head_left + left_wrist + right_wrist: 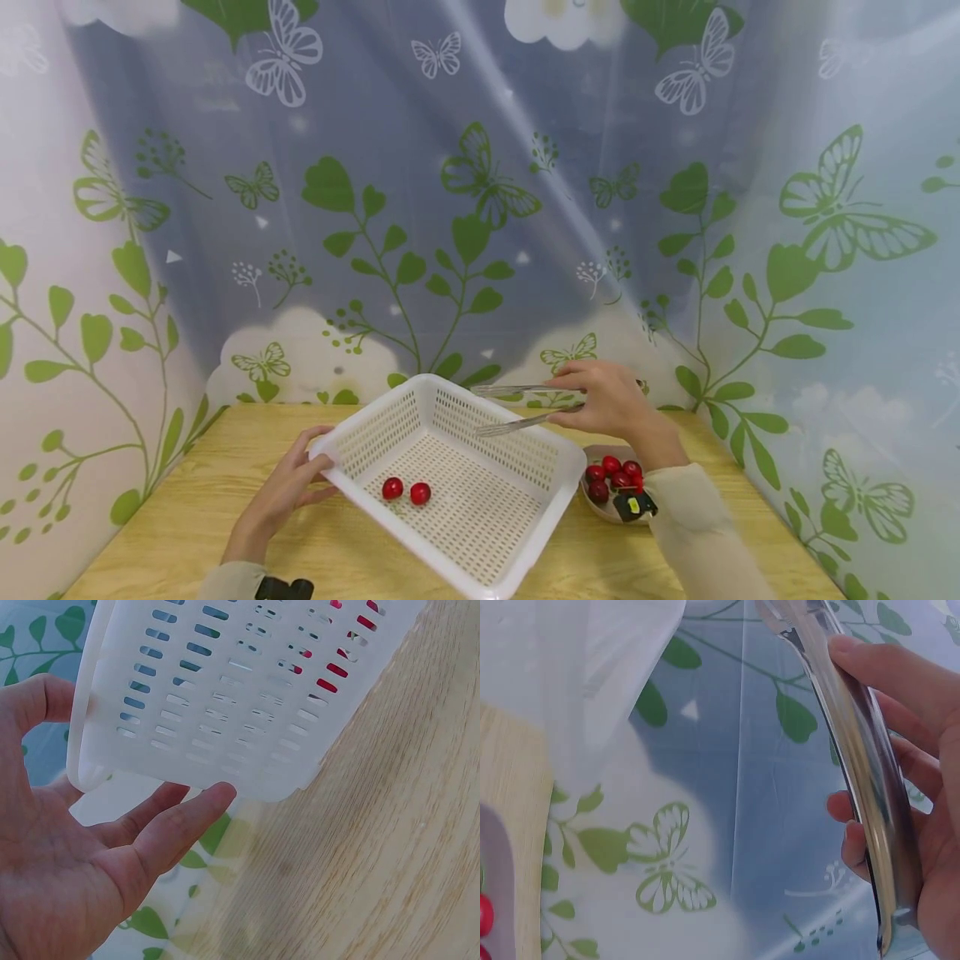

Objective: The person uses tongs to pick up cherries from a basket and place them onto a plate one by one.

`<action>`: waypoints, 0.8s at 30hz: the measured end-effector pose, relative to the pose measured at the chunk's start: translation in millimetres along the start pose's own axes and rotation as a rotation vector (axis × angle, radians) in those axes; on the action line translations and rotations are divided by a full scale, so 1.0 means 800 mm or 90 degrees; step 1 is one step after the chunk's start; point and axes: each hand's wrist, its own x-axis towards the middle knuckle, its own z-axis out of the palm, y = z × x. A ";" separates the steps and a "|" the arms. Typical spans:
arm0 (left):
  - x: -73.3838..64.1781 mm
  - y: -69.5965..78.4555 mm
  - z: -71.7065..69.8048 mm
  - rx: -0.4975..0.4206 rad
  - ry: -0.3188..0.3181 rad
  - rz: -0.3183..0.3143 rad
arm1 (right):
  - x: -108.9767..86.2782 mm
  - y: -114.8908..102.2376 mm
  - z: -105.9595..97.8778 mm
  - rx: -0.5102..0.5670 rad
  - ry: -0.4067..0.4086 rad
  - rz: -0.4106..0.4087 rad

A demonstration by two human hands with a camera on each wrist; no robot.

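A white slotted plastic basket [450, 533] is on the wooden table, with two red cherries [406, 491] inside, near its left side. My left hand [288, 483] holds the basket's left corner; in the left wrist view its fingers [187, 825] lie around the rim and against the slotted wall. My right hand [607, 404] grips metal tongs [870, 780]. The tongs' two arms stand apart over the basket's far right side, nothing between their tips. Just right of the basket, a shallow bowl [611, 514] contains several cherries [611, 464], partly hidden by my right wrist.
The wooden table [172, 508] extends around the basket. A printed curtain [420, 250] with leaves and butterflies hangs behind the table and along both sides. Part of the bowl's rim [499, 847] shows at the left edge of the right wrist view.
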 end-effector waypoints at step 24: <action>0.000 -0.001 0.000 -0.005 -0.005 -0.002 | 0.072 -0.056 0.046 0.070 -0.129 0.007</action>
